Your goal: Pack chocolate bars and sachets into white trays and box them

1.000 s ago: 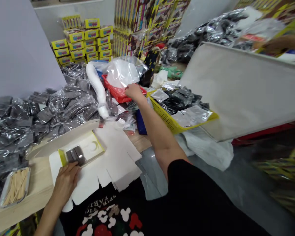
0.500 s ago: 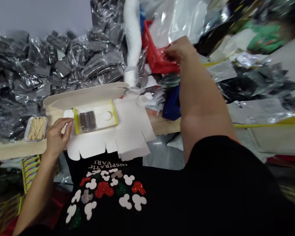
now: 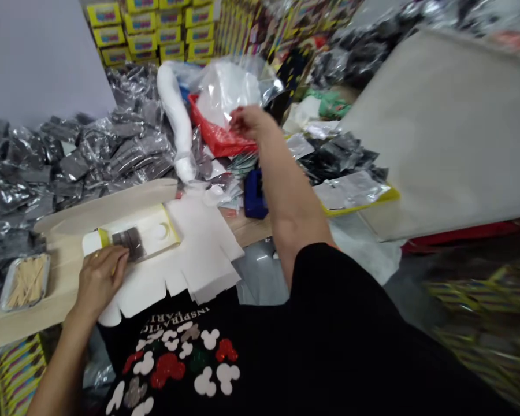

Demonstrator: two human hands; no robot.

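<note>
A small open box with yellow edges and a white inside sits on flattened white card sheets. Inside it lie a dark grey packet in clear film and a round white piece. My left hand is closed at the box's left front wall, fingers pinched on its edge beside the packet. Stretched far forward, my right hand is over a red plastic basket holding clear plastic bags. Motion blurs its fingers, so what they hold cannot be made out.
A tray of wooden sticks stands at the left. Dark plastic-wrapped packets are heaped behind the box. A white wrapped roll and a blue object lie near the basket. Yellow boxes are stacked at the back.
The view has swung to the right and up, bringing the stacked yellow boxes into sight. My right hand has risen from inside the basket to above it. My left fingers have moved onto the box.
</note>
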